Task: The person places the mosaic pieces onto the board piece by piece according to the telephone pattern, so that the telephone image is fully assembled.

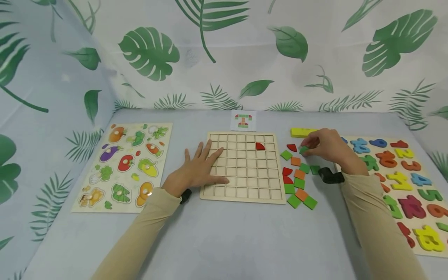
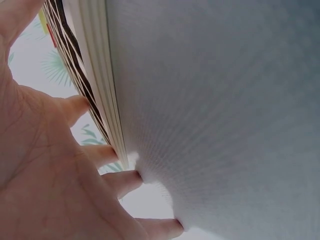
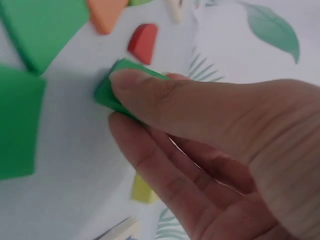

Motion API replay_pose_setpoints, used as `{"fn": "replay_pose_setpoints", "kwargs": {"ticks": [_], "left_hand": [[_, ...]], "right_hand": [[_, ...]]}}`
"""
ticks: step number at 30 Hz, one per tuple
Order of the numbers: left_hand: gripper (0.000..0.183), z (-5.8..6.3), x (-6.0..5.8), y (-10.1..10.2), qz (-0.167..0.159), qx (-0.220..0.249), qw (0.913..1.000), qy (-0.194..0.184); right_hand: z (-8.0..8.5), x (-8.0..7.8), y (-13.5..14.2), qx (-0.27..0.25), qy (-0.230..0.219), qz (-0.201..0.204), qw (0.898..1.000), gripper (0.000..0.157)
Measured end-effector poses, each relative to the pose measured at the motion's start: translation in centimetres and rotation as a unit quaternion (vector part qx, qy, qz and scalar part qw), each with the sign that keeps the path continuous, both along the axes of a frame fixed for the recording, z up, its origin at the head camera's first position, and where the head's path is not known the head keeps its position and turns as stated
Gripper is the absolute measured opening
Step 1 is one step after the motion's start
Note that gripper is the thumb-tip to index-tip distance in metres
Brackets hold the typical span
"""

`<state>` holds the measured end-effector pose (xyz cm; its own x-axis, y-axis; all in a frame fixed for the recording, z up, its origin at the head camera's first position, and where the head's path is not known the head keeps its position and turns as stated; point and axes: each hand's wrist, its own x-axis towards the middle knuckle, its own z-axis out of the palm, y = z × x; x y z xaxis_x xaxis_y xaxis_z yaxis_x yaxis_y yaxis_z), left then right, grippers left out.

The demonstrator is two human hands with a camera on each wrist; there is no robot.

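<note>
My left hand (image 1: 197, 169) lies spread with straight fingers over the left edge of a wooden grid board (image 1: 241, 192). In the left wrist view, the board's side edge (image 2: 102, 75) meets the fingertips. One red quarter-round tile (image 1: 260, 146) sits in a cell near the board's top right. Right of the board, my right hand (image 1: 323, 147) pinches a green square tile (image 3: 112, 92) between thumb and fingers. Around it on the table lie several loose tiles: green squares (image 1: 309, 202), orange squares (image 1: 295, 161) and red quarter-rounds (image 1: 291, 147).
A pattern card (image 1: 243, 120) stands behind the board. Behind the right hand lies a yellow block (image 1: 301, 132). A vegetable puzzle board (image 1: 78, 202) lies at left, a number puzzle board (image 1: 428, 251) at right, partly under the right forearm. A leaf-print cloth (image 1: 224, 70) hangs behind.
</note>
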<state>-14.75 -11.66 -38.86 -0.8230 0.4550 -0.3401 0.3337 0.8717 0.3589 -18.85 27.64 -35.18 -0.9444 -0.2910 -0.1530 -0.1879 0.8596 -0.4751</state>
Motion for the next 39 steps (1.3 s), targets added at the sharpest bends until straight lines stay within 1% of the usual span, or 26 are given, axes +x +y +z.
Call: {"fn": "replay_pose_setpoints", "kwargs": {"ticks": [3,7,12,15,19,22,27,33,39], "left_hand": [[0.104,0.0,-0.1,0.0,-0.001,0.003,1.0,-0.004],[0.104,0.0,-0.1,0.0,-0.001,0.008,0.9999,-0.007],[0.106,0.1,-0.1,-0.1,-0.004,0.008,0.9999,-0.006],[0.108,0.1,-0.1,-0.1,-0.005,0.003,1.0,-0.003],[0.109,0.2,-0.1,-0.2,-0.006,-0.004,1.0,0.0],[0.108,0.3,-0.1,-0.2,-0.007,-0.003,1.0,0.001],[0.106,0.2,0.0,-0.1,-0.01,0.006,0.9999,0.002],[0.105,0.1,-0.1,-0.1,-0.011,-0.004,0.9999,0.007],[0.106,0.1,-0.2,-0.1,-0.009,-0.004,0.9999,0.004]], "right_hand": [[0.5,-0.1,-0.3,-0.008,0.023,0.028,0.999,0.016],[1.7,-0.2,-1.4,-0.026,0.045,0.061,0.997,0.012],[3.0,-0.3,-4.0,-0.067,0.072,0.089,0.991,0.011],[3.2,-0.4,-6.0,-0.102,0.09,0.1,0.986,0.011],[2.5,-0.8,-8.3,-0.135,0.103,0.114,0.979,0.012],[1.7,-1.2,-9.6,-0.146,0.098,0.117,0.977,0.012],[0.4,-1.7,-10.7,-0.156,0.074,0.105,0.979,0.014],[-1.1,-2.1,-11.1,-0.148,0.055,0.093,0.983,0.015],[-1.7,-2.4,-11.5,-0.145,0.052,0.083,0.984,0.016]]}}
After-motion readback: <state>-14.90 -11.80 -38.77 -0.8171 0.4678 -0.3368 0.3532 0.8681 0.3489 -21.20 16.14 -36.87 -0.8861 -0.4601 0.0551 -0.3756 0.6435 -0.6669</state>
